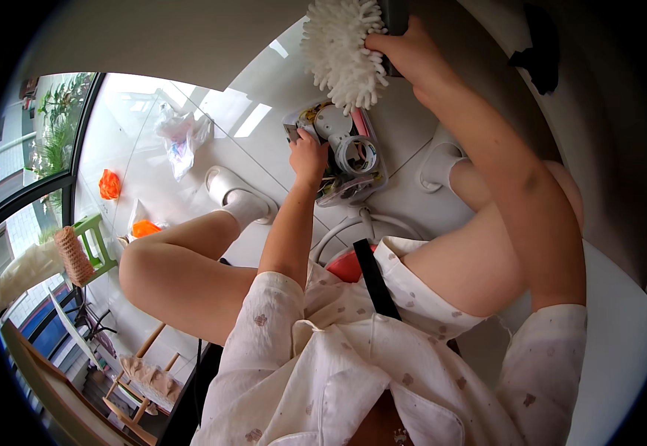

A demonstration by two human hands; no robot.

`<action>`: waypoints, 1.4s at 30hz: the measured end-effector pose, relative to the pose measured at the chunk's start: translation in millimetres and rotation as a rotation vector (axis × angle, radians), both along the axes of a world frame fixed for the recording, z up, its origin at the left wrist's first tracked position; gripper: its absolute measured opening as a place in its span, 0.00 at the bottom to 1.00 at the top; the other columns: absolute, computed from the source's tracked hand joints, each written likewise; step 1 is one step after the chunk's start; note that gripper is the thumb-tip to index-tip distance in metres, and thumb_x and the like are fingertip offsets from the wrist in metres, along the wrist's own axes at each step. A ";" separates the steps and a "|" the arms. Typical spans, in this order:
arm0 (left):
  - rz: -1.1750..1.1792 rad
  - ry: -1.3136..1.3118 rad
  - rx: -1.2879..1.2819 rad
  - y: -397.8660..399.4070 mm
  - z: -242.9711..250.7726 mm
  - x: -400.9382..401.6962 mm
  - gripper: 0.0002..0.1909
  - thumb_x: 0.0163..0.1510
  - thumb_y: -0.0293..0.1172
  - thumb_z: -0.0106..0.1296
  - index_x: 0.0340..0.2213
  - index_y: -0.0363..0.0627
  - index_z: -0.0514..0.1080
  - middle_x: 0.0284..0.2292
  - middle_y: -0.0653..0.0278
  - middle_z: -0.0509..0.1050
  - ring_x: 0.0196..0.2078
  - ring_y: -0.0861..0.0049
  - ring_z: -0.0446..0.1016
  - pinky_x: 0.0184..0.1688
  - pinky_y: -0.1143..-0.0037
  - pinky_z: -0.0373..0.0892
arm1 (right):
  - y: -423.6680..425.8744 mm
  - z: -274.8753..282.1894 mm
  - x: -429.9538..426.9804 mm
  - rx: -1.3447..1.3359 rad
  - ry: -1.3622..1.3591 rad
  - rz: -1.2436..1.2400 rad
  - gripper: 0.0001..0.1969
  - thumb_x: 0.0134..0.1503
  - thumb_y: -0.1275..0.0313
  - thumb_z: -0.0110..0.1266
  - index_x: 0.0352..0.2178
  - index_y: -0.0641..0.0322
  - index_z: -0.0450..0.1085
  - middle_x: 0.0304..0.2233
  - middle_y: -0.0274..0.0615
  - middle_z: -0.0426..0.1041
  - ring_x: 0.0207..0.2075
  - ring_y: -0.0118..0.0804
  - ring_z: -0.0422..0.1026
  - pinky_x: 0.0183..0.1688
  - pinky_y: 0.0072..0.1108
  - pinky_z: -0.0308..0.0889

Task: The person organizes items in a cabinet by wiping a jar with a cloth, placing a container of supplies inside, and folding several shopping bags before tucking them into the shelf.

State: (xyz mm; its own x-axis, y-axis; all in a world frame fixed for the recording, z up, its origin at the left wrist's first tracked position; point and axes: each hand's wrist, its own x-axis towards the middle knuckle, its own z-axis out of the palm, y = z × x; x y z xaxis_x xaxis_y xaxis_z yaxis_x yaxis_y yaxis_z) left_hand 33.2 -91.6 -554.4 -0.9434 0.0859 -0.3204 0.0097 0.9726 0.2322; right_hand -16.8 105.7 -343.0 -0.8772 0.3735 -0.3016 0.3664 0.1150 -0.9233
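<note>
Between my feet a clear plastic bin (pixel 380 167) stands on the tiled floor, filled with mixed items. Among them are a roll of tape (pixel 357 154) and a round white object (pixel 333 120). My left hand (pixel 308 156) reaches to the bin's left side, its fingers at a small grey object (pixel 292 132); whether it grips this is unclear. At the top, my right hand (pixel 407 50) holds a white chenille duster head (pixel 343 53) with a dark grey backing, the thumb pressed on its edge. The duster hangs above the far end of the bin.
A crumpled plastic bag (pixel 181 136) and an orange bag (pixel 109 184) lie on the floor to the left. Glass doors with dark frames (pixel 68 183), a green stool (pixel 96 245) and a wooden chair (pixel 139 401) stand further left. A white surface (pixel 619 329) lies at right.
</note>
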 end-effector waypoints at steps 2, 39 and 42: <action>-0.023 0.031 -0.069 5.0 -8.4 -7.9 0.28 0.39 0.37 0.51 0.39 0.32 0.57 0.26 0.52 0.71 0.34 0.60 0.68 0.29 0.70 0.68 | 0.7 4.6 0.1 0.037 0.003 -0.011 0.27 0.34 0.70 0.54 0.38 0.70 0.56 0.31 0.45 0.66 0.34 0.33 0.66 0.37 0.21 0.61; 0.200 -1.331 2.623 -33.0 73.3 -15.6 0.21 0.52 0.32 0.32 0.47 0.35 0.55 0.18 0.64 0.59 0.12 0.84 0.58 0.12 0.83 0.57 | -18.2 31.7 23.5 0.044 0.094 -0.034 0.32 0.35 0.74 0.52 0.44 0.69 0.50 0.38 0.52 0.63 0.39 0.40 0.64 0.41 0.22 0.60; 0.288 -1.224 2.493 -56.0 43.8 -18.1 0.23 0.51 0.40 0.38 0.46 0.38 0.57 0.26 0.62 0.65 0.20 0.77 0.64 0.22 0.76 0.63 | -17.8 24.9 22.1 0.053 0.083 -0.018 0.34 0.34 0.72 0.53 0.45 0.69 0.50 0.39 0.53 0.62 0.40 0.42 0.63 0.42 0.23 0.59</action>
